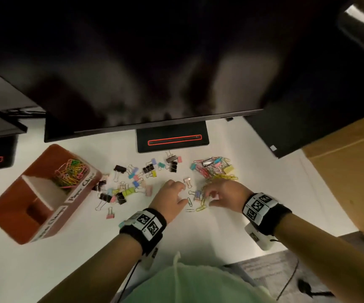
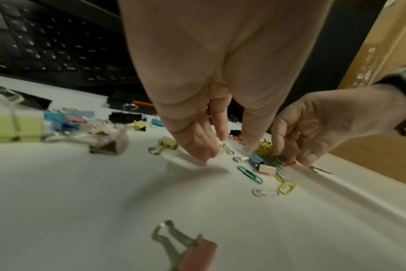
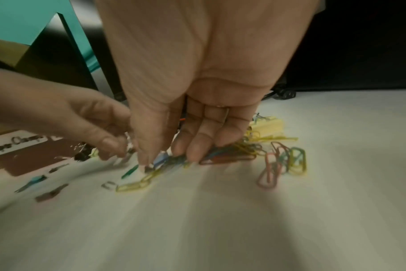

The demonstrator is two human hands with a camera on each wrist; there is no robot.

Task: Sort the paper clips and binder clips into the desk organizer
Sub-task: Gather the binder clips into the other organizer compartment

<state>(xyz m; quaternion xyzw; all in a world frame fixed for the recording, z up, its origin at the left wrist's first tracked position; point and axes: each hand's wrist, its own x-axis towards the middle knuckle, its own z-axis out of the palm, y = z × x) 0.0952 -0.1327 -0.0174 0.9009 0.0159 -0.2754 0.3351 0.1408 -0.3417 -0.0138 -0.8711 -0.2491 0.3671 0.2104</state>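
Observation:
A red-brown desk organizer (image 1: 45, 158) stands at the left of the white desk; several coloured paper clips (image 1: 70, 172) lie in its far compartment. Loose binder clips (image 1: 128, 190) are scattered mid-desk, and a mixed clip pile (image 1: 211, 169) lies to the right. My right hand (image 1: 207, 194) (image 3: 167, 159) pinches a tangle of paper clips (image 3: 227, 155) on the desk. Just left of it, my left hand (image 1: 183, 193) (image 2: 230, 152) reaches down with thumb and fingers apart beside a small pink binder clip (image 1: 187, 181). A green paper clip (image 2: 249, 174) lies between the hands.
A dark monitor (image 1: 133, 62) hangs over the back of the desk on its stand base (image 1: 172, 138). A black keyboard (image 2: 46, 45) shows behind the clips. A cardboard box (image 1: 347, 171) stands at the right. The desk's front edge runs close to my body.

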